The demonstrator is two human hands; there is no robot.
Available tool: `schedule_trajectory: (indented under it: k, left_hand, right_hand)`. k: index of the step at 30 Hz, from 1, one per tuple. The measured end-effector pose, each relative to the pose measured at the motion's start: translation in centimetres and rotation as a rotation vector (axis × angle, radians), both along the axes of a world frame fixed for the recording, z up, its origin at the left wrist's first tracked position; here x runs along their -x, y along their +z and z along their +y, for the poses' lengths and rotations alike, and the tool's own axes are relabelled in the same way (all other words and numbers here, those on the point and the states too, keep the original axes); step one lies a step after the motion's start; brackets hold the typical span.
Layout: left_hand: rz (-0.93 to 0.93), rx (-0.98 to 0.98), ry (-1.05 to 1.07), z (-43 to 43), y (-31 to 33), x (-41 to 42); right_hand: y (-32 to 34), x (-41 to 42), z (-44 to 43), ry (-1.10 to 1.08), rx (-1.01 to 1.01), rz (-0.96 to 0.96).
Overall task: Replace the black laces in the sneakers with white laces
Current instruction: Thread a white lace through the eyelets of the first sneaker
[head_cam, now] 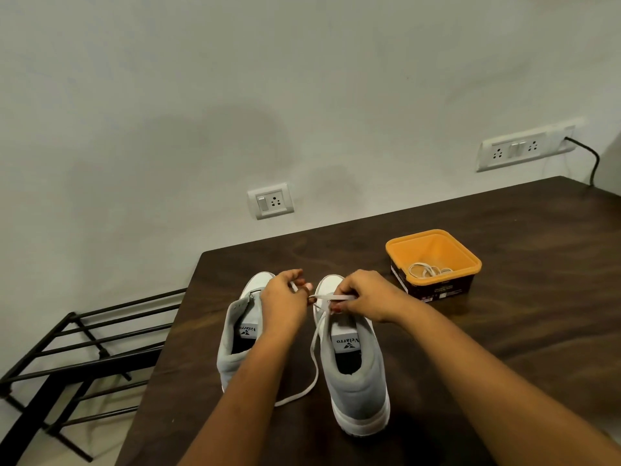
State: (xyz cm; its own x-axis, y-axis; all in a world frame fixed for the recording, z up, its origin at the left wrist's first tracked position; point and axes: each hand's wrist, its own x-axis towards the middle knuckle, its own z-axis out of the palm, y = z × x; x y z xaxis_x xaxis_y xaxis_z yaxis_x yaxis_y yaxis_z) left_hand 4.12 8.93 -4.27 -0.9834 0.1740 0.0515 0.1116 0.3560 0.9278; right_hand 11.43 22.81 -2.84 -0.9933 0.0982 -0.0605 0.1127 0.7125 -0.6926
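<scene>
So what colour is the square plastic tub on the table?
The square plastic tub is orange with dark printed sides; head view.

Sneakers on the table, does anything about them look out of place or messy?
Nothing damaged or spilled. A white lace hangs loose from the right sneaker and trails onto the table between the pair, while the left hand and right hand pinch its upper part. A second lace sits in the orange tub.

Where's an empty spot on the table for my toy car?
The table is bare to the right of the right sneaker, in front of the orange box, and behind the box toward the wall. It's crowded between the left sneaker and the right one, where the left hand and right hand pinch the white lace.
</scene>
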Motion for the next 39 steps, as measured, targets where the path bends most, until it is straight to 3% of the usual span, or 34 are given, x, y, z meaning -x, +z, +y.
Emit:
schedule_trajectory:
  k: [5, 10, 14, 17, 24, 29, 35, 39]
  left_hand:
    - [-0.067, 0.002, -0.020, -0.9, -0.5, 0.6]
    - [-0.098, -0.023, -0.053, -0.6, -0.7, 0.7]
    - [-0.067, -0.041, -0.007, -0.2, -1.2, 0.6]
    - [-0.042, -0.034, 0.031, -0.1, -1.5, 0.5]
    - [0.033, 0.123, 0.012, -0.1, -1.6, 0.3]
    - [0.249, 0.528, 0.028, -0.2, -1.3, -0.3]
    - [0.432, 0.412, -0.375, 0.8, -1.1, -1.3]
    - [0.436, 0.352, -0.370, 1.2, -1.5, -1.9]
  right_hand:
    - [0.2, -0.4, 1.8, -0.059, 0.277, 0.012]
    - [-0.2, -0.3, 1.9, -0.068, 0.120, 0.065]
    - [-0.2, -0.3, 1.5, -0.008, 0.421, -0.025]
    - [0.0, -0.4, 1.4, 0.024, 0.527, -0.052]
    - [-0.7, 0.0, 1.8, -0.123, 0.421, 0.009]
    - [-1.3, 0.3, 1.5, -0.147, 0.200, 0.067]
    - [-1.5, 0.6, 0.8, -0.264, 0.262, 0.199]
    - [-1.6, 0.4, 0.5, -0.333, 0.343, 0.187]
